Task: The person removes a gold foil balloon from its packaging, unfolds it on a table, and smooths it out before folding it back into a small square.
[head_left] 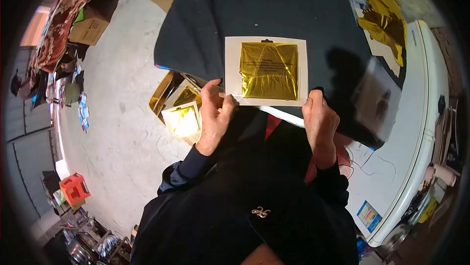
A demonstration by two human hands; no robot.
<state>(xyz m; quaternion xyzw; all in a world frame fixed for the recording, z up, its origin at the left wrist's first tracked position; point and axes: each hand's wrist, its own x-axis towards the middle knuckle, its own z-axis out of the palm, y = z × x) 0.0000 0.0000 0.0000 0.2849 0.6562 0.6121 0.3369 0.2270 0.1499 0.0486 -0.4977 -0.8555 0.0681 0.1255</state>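
A pale card with a square gold foil packet (269,71) on its front lies flat at the near edge of the dark cloth-covered table. Its packet bears small dark print, and a hanger-shaped mark or hole sits at the card's top. My right hand (320,120) pinches the card's lower right corner, fingers curled. At the lower left corner is my left hand (214,115), its thumb and fingertips closed on the card's edge, where a shiny bit of clear film seems to show. Below the left hand, a similar gold foil card (183,120) glares in the light.
A cardboard box (164,93) holding gold-coloured packets stands left of the table. Crumpled gold foil (384,25) lies at the far right. A clear plastic bag (374,101) rests beside the white surface (409,133). An orange crate (75,188) stands on the floor.
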